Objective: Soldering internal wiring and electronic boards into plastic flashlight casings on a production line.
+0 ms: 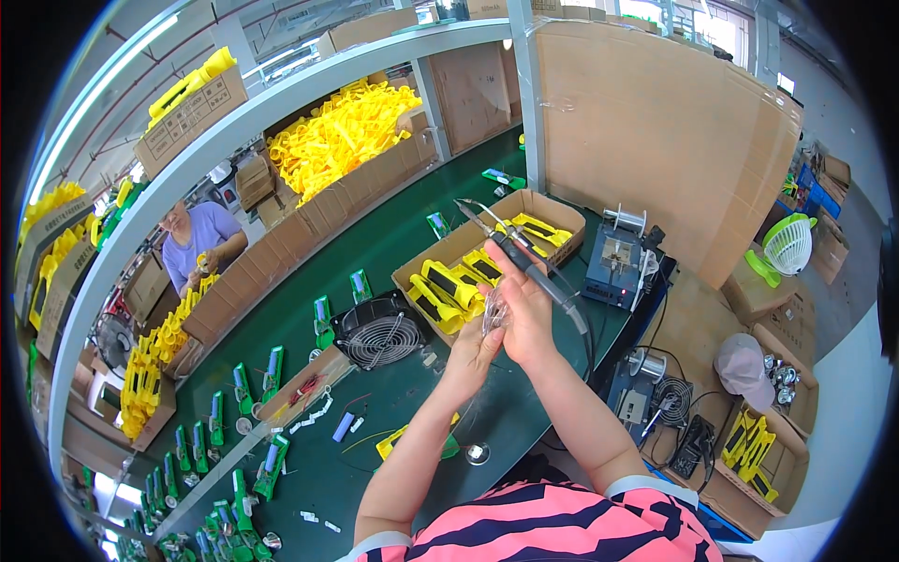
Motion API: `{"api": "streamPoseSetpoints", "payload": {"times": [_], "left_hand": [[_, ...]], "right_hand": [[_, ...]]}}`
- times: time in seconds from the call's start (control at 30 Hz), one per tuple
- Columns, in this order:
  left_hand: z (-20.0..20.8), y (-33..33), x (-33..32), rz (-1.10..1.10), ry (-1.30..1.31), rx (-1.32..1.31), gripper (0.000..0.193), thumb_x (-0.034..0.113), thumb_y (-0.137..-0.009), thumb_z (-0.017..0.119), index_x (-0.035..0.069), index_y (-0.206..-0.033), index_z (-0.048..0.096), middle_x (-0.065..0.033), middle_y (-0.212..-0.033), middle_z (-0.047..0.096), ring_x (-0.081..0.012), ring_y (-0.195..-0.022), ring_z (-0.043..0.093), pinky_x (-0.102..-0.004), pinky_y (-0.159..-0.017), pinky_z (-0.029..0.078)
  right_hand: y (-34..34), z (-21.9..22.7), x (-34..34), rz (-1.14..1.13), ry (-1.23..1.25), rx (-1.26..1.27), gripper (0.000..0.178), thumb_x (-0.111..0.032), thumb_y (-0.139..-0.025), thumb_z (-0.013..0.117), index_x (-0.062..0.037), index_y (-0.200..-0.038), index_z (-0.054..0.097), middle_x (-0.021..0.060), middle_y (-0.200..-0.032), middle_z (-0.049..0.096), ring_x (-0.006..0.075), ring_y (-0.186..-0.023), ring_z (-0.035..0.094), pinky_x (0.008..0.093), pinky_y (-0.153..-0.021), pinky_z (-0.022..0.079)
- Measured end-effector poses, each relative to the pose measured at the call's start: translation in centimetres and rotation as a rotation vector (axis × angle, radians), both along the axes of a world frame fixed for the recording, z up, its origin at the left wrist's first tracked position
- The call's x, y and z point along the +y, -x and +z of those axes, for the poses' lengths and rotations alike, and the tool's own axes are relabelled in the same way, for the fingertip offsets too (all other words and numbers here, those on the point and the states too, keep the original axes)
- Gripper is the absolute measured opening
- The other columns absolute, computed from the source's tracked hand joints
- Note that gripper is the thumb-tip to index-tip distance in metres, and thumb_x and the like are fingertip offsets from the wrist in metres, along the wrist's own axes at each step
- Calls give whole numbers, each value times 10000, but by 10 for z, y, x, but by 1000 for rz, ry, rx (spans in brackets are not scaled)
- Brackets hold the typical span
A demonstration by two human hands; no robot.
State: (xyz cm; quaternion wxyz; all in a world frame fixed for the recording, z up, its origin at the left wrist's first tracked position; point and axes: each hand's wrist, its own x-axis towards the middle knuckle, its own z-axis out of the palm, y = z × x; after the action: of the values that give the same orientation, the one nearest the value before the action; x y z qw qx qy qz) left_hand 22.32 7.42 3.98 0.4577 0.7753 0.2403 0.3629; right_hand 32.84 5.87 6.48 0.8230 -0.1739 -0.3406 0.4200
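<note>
Handwork seems your step; your left hand [473, 350] and right hand [527, 323] close together on a clear, shiny, crumpled-looking bundle [495, 309], just nearside of the open brown cardboard box [556, 214]; the next move likely calls for a steady pinch; its long axis runs roughly away from you, neither end readable as front; whether you also grip the dark-handled soldering iron [526, 266], tip pointing away leftward, I cannot tell.
</note>
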Motion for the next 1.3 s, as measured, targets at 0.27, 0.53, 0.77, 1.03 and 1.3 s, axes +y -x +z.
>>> {"api": "streamPoseSetpoints", "payload": {"times": [0.27,0.53,0.77,1.03,1.3], "left_hand": [[17,4,3,-114,499,313,294,258,-907,396,-2,-861,526,-41,-585,513,-102,-437,460,-210,-389,352],[-1,19,-17,-184,691,-14,244,248,-911,392,45,-786,442,18,-574,323,-86,-490,334,-233,-457,338],[-19,17,3,136,940,-790,267,267,-931,301,33,-892,424,-159,-987,554,-300,-950,542,-436,-827,444],[8,10,60,38,1320,-1222,293,323,-934,279,109,-746,350,33,-567,299,-61,-401,242,-195,-351,188],[226,10,138,270,-238,-648,292,281,-870,365,83,-671,444,-9,-552,406,-79,-473,343,-226,-441,268]], "right_hand": [[3,-15,5,-218,123,-405,699,86,-655,611,-150,-1226,283,69,-1242,460,12,-671,350,152,-617,311],[-24,-17,13,-277,74,-65,581,104,-744,509,-114,-1229,275,133,-1245,442,127,-985,513,270,-776,476],[7,-21,6,-374,12,-136,633,129,-708,551,-96,-1219,253,160,-1235,448,61,-757,418,195,-704,410],[42,-63,-22,-348,-44,-497,706,90,-674,639,-71,-1211,210,184,-1198,446,153,-920,516,298,-859,404],[-12,-49,-31,-489,-16,-558,726,-8,-661,693,-41,-1207,216,177,-1221,395,277,-1169,402,376,-992,258]]}}
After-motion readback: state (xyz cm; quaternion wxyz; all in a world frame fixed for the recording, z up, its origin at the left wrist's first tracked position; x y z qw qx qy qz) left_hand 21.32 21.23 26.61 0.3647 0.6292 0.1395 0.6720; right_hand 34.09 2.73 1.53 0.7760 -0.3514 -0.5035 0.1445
